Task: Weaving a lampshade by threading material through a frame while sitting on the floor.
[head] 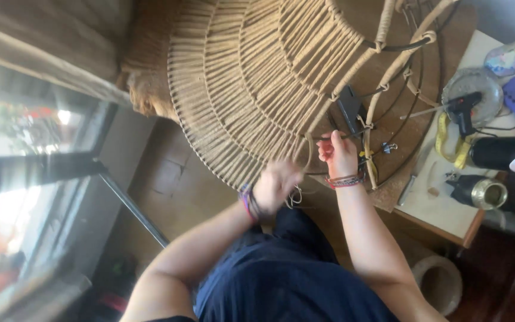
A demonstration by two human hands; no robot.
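1. Woven rope frame (251, 77) fills the upper centre; open floor (168, 185) lies left.
2. Right hand (337, 154) pinches a cord (307, 156) at the frame's edge.
3. Left hand (275, 185) is blurred; grip cannot be told.
4. Glue gun (463, 110) and tools crowd the table (442, 209) to the right.

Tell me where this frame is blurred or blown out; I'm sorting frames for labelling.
Head view: the left hand is smeared by motion blur, while the right hand and the woven rope frame are fairly sharp; the window at left is overexposed and hazy; the glue gun on the table reads clearly.
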